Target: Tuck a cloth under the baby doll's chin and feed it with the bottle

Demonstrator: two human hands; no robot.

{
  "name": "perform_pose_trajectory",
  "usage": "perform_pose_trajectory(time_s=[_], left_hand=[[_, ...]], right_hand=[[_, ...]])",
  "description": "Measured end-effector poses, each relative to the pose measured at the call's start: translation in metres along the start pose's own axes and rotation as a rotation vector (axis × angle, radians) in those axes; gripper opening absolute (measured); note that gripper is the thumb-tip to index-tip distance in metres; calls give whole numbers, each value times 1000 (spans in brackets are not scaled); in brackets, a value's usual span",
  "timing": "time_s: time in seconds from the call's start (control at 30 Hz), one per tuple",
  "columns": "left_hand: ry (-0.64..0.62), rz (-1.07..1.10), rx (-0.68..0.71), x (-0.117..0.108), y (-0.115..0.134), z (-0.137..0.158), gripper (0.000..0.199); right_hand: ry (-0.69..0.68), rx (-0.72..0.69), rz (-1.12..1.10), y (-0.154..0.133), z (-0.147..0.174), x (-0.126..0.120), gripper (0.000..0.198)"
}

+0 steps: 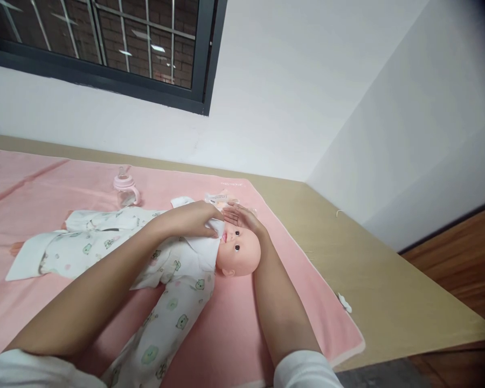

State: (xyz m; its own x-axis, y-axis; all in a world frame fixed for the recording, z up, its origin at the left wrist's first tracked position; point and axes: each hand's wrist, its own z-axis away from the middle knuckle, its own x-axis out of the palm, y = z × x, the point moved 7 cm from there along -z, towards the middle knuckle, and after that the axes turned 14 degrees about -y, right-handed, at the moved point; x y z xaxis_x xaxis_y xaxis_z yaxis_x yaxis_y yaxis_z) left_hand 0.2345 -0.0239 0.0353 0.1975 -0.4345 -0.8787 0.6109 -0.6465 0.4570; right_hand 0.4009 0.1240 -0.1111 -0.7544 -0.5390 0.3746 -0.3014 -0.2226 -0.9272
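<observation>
Pink blanket [226, 323] covers most of the beige surface [319, 226], short of its right edge. On it a doll [242, 253] lies face up, head toward the blanket's right edge, dressed in a white printed garment [181, 253]. Left hand [202, 218]: thumb and fingertips appear pinched on the garment's collar, below the chin. Right hand [242, 218]: fingers extended, side by side, at the far side of the face, gripping nothing visible; forearm beside the crown. A bottle [125, 188] stands near the blanket's far edge. Step in hand, as judged: handling of the collar. Next move calls for a steady head and cloth kept clear of the face.
</observation>
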Motion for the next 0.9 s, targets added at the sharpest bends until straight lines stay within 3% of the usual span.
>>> perform_pose_trajectory(time_s=[0.1,0.37,0.67,0.9], left_hand=[[19,9,13,-1,-3,-2,8],[69,25,32,1,-4,-6,38],[171,5,5,-5,-7,-7,28],[215,45,14,-6,-12,-8,33]], right_hand=[[3,-5,6,-1,1,1,27],[20,4,12,-2,1,3,22],[17,0,-4,-2,0,3,23],[10,3,-6,-1,0,3,22]])
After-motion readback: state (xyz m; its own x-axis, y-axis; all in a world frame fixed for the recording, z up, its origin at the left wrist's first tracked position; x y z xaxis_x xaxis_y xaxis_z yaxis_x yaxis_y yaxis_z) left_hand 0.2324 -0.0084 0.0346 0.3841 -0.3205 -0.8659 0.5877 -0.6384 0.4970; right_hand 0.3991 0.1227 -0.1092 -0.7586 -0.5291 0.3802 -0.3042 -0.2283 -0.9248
